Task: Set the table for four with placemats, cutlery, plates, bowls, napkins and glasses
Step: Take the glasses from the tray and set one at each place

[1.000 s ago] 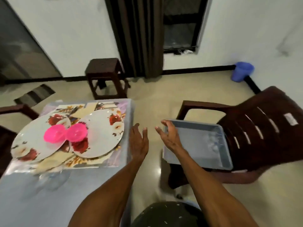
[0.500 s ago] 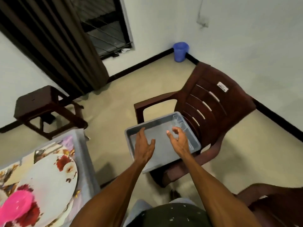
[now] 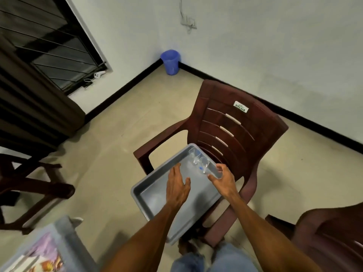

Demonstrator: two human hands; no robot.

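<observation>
Both hands have gone deeper into the grey tray (image 3: 155, 195) on the brown chair (image 3: 235, 130) since half a second ago. The right hand (image 3: 223, 180) now pinches a clear glass (image 3: 213, 170) at the tray's far right edge, apparently lifting it; two more glasses (image 3: 198, 158) stand beyond it. The left hand (image 3: 176, 187) hovers flat, fingers straight, over the tray floor. The bench (image 3: 64, 236) has slid to the near left corner.

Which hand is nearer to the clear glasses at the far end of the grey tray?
Right. The right hand pinches the nearest of the clear glasses; the left hand hovers open over the grey tray, apart from them.
</observation>
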